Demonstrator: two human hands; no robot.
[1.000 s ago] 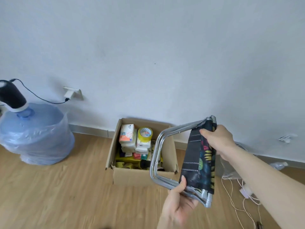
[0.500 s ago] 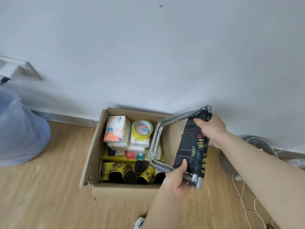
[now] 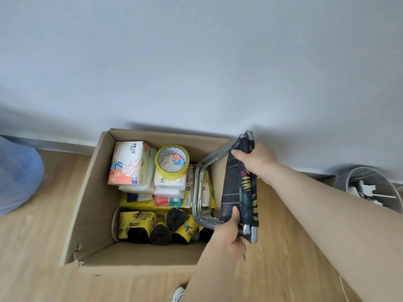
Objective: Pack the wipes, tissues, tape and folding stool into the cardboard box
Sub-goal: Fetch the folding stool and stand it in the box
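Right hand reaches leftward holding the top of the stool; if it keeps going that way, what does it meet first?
Likely the tape roll atop the tissue packs, with the folded stool in the right hand arriving first; depth is unclear, so it may pass above.

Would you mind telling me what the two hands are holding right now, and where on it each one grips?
Both hold the folded stool over the cardboard box's right side: the right hand grips its far end, the left hand its near end.

One cardboard box [image 3: 91,214], one tape roll [image 3: 172,160], one folding stool [image 3: 237,188], two hands, about six black-and-yellow rolls [image 3: 159,234], several tissue packs [image 3: 128,164], number unclear.
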